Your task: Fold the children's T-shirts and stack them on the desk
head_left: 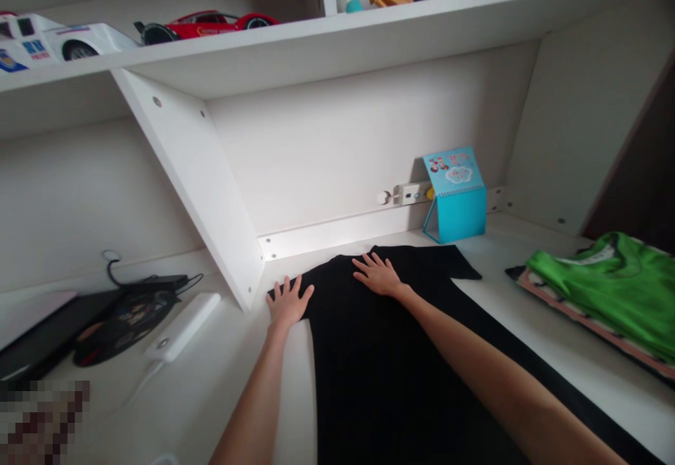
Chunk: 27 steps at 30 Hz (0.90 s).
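Note:
A black T-shirt (pixel 401 359) lies spread flat on the white desk (pixel 295 395), with one short sleeve (pixel 437 261) reaching toward the back right. My left hand (pixel 289 301) rests with spread fingers at the shirt's far left edge, partly on the cloth. Farther along, my right hand (pixel 377 274) lies flat on the shirt near its top edge. Neither hand grips the fabric.
A folded green shirt (pixel 606 296) tops a stack of clothes at the right. A blue desk calendar (pixel 454 196) stands by a wall power strip (pixel 408 194). To the left are a white power bank (pixel 183 326), a laptop (pixel 47 328) and cables. A white shelf bracket (pixel 195 183) slants down close to my left hand.

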### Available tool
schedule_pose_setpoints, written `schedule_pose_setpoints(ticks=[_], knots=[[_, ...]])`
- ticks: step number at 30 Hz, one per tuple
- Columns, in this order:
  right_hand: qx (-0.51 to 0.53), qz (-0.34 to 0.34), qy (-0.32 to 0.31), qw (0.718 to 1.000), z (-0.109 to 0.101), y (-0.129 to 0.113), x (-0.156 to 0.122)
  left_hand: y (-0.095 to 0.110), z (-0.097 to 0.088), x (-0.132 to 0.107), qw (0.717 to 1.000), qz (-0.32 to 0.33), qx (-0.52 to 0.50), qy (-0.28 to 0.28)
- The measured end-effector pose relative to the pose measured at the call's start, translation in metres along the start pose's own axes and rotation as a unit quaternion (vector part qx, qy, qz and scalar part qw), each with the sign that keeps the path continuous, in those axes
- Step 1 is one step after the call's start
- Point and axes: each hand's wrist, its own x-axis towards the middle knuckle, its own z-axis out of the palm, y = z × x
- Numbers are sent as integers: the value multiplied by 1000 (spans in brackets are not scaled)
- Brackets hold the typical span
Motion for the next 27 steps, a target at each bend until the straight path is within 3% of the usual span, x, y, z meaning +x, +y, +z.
schedule_pose_setpoints(ticks=[6,11,15,18,20,22,25,27], knots=[[-3,5,19,1000,-13,-9,-8,2,5,-1,1000,3,4,12],[8,-26,-70,997,-10,-25,-17,2,4,-1,1000,4,7,16],[13,-12,-49,999,-6,-36,-19,0,5,2,1000,3,0,24],[20,-17,-46,999,-16,-44,-27,-1,5,5,1000,7,0,27],[23,-38,-52,998,-26,-50,-49,-2,5,7,1000,7,1,29],[39,-101,-72,992,-35,-55,-88,-3,5,8,999,8,4,32],[90,-230,-138,959,-42,-55,-170,-3,6,8,999,11,5,32],[114,-260,-161,945,-42,-48,-225,-2,6,9,999,9,2,32]])
